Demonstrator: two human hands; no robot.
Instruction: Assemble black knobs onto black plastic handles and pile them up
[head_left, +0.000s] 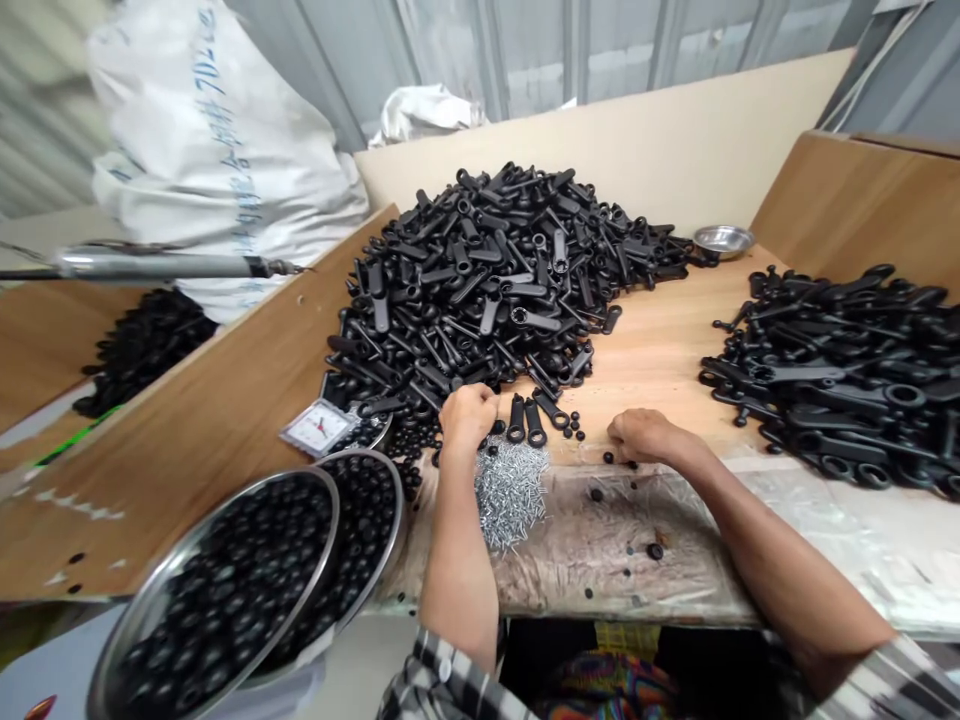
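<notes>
My left hand rests curled at the near edge of a big pile of black plastic handle parts, its fingers closed on something I cannot make out. Just right of it lie three handle parts side by side, with small black round pieces around them. A heap of small silver screws lies right below my left wrist. My right hand lies knuckles up on the wooden table, fingers curled over small black pieces.
A second pile of black parts fills the right side. Two steel bowls of black round caps stand at the near left beside a small white scale. A small steel dish sits at the back. White sacks stand behind the left board.
</notes>
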